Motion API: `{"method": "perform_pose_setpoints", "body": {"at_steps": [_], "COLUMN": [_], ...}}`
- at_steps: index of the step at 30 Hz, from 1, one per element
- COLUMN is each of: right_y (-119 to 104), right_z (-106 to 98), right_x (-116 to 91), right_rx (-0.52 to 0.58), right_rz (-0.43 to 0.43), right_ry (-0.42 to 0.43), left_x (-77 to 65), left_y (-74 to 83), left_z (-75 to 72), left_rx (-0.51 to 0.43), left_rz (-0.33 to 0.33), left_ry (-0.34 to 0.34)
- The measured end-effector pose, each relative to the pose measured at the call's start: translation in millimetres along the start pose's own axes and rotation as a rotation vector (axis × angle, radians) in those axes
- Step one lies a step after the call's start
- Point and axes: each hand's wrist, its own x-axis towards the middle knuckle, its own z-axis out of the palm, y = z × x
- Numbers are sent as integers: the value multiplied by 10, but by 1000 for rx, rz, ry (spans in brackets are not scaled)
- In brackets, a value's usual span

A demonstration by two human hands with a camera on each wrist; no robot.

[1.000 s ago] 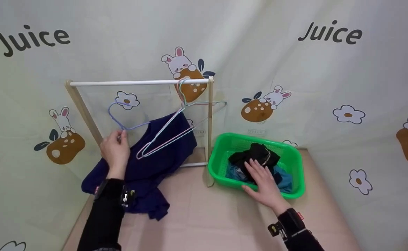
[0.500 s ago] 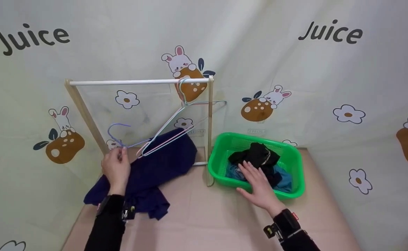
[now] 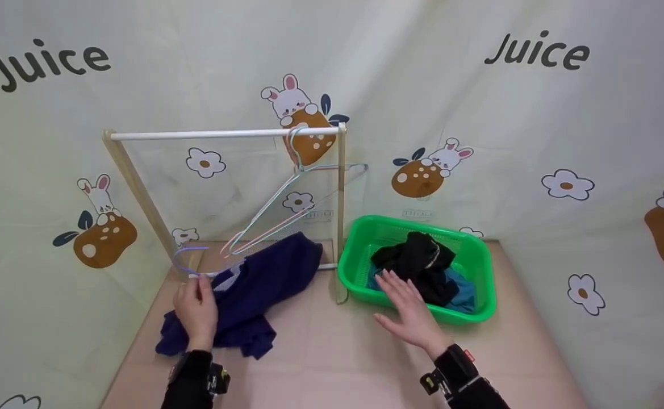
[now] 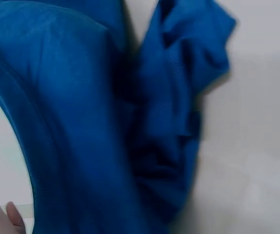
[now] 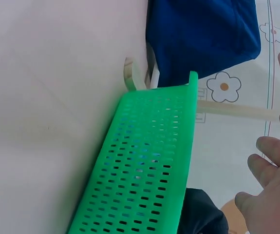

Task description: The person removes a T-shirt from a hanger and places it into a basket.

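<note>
My left hand (image 3: 196, 309) pinches a purple-blue hanger (image 3: 181, 262) just below its hook, low in front of the rack. A navy shirt (image 3: 272, 278) hangs on that hanger, its lower part crumpled on the table. In the left wrist view the shirt (image 4: 76, 97) fills much of the picture, its neckline curving at the left. My right hand (image 3: 411, 318) is over the near rim of a green basket (image 3: 360, 244), fingers spread and holding nothing. Inside the basket lie a black garment (image 3: 411, 258) and a teal one (image 3: 461, 292).
A small rack with a white top bar (image 3: 224, 134) and wooden posts (image 3: 341, 199) stands behind the shirt. Pastel hangers (image 3: 266, 204) hang near the bar's right end. The beige tabletop (image 3: 332, 352) meets a printed cloth backdrop (image 3: 422, 102) at the back and sides.
My left hand has come down and toward me, lowering the hanger and shirt so the cloth bunches more on the table. My right hand has drifted left and slightly back from the black garment.
</note>
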Motion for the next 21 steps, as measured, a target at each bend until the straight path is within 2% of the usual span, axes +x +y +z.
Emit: {"method": "perform_pose_setpoints", "body": {"at_steps": [7,11,16,21], "right_y": [-26,-66,-122,-173], "right_z": [46,71,121,172], "right_x": [0,15,57,103], "right_rx": [-3,6,16,17], "right_rz": [-34,-31,-33,-57], "right_ry": [14,0,-16,-31], "left_x": [-200,-283,-363,-479], "left_y": [-71,-65,11,190], "left_z": [39,78,133,203], "left_rx": [-67,-81,-84,-85], "left_rz": [132,244,370,468], "left_ry": [33,37,-31,-90]}}
